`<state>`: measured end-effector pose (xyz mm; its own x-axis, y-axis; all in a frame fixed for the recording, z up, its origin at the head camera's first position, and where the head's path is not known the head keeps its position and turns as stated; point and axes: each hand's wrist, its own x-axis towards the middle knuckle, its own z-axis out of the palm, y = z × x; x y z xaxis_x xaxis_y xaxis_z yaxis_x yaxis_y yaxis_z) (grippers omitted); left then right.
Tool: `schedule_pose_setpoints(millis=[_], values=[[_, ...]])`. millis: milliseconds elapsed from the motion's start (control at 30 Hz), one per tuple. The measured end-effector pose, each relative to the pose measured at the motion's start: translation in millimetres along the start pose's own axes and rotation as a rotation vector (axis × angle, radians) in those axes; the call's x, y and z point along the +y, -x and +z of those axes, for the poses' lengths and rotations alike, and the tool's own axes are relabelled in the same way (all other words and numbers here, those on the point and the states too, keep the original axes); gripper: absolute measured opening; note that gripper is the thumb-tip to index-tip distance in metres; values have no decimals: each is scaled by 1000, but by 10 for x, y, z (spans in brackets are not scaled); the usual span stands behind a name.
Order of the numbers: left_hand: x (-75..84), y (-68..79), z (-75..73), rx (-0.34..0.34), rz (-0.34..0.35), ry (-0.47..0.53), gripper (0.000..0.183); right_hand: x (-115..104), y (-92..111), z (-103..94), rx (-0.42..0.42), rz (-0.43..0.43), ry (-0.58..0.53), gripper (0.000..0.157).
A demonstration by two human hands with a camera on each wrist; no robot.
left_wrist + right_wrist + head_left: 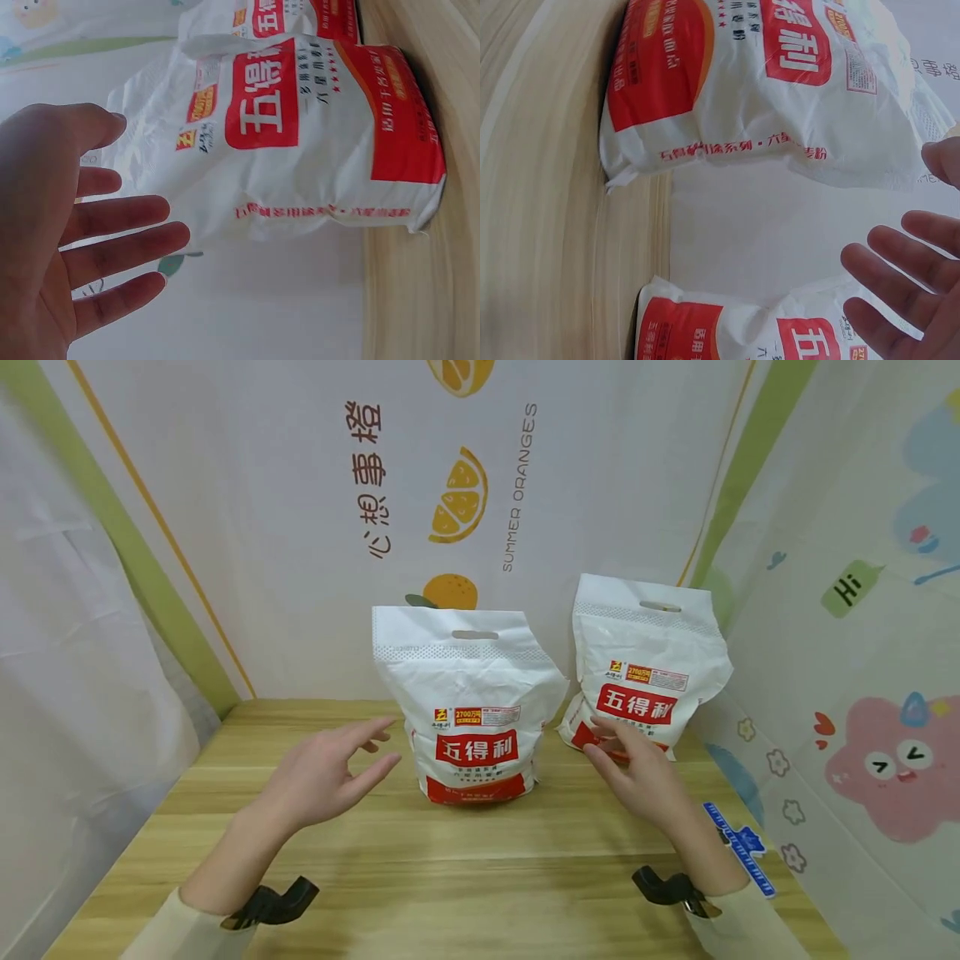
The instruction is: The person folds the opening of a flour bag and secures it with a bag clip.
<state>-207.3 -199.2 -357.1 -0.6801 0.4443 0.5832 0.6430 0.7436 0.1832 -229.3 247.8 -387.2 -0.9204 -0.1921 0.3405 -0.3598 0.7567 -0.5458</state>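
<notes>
White and red, the front bag [474, 708] stands on the table [480, 877] between left hand [322, 774] and right hand [639, 767], fingers loosely spread, holding nothing. Pressing evenly, low on both sides, would likely steady it, clear of the rear bag [648, 652].

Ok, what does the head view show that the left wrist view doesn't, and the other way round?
Only the head view: the right hand, the blue strip by the right forearm, and the pink star print.
Only the left wrist view: the red lettering along the side of the front bag.
Both: the left hand, both white bags and the wooden tabletop.
</notes>
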Motion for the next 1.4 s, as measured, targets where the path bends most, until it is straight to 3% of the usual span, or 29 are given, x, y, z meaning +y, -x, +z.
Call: schedule_pose_setpoints(millis=[333,633,800,1100,1267,1400], values=[[148,-344,-69,33,111,49,50,-9,-117,40,64,19,-137,51],[274,-773,-188,26,185,85,49,-65,-342,137,104,49,-270,45],[351,-1048,-199,-19,162,70,49,-134,-459,157,110,68,-321,50],[445,-1541,-94,-58,163,-60,51,-121,-641,187,105,112,-436,54],[429,-1754,-66,-82,120,-96,56,-109,-700,225,91,128,-492,55],[425,-1931,-64,-140,69,-87,59,-113,-726,260,100,162,-517,56]])
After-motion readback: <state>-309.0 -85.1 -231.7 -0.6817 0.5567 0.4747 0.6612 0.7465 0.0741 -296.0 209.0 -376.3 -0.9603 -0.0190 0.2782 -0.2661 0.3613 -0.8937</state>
